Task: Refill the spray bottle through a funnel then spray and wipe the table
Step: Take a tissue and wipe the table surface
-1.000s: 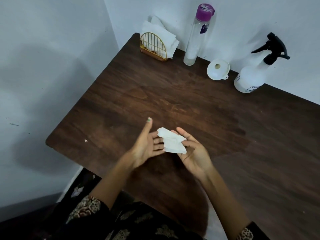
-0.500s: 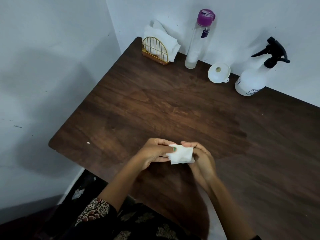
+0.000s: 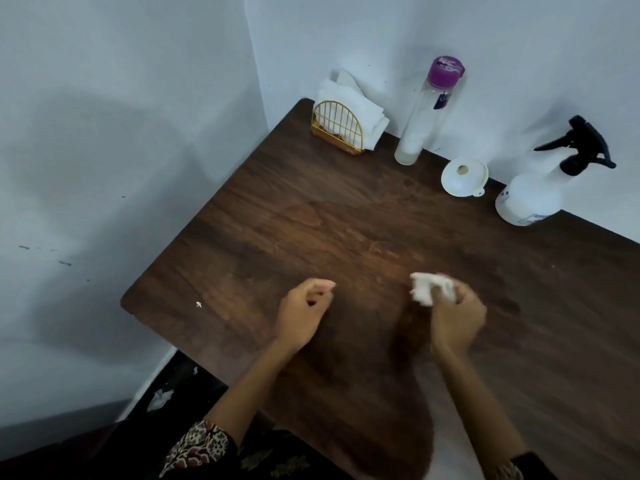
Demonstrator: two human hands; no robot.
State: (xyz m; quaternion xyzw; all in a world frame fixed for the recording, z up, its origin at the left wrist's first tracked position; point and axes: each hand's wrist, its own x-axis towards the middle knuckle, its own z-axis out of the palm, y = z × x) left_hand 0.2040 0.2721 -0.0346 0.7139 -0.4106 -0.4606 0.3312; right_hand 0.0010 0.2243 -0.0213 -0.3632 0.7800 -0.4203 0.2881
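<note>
Dark wood-grain table pushed into a corner of plain white walls, a few dark scuff marks on the left wall. Back edge, left to right: gold wire holder stuffed with white napkins, tall clear bottle with purple cap, white funnel lying mouth-up, white spray bottle with black trigger, upright against the wall. Small white speck near the left edge. Right hand closed around a crumpled white tissue, low over the tabletop, blurred. Left hand loosely curled, holding nothing, well apart from the right. Patterned sleeve at bottom.
</note>
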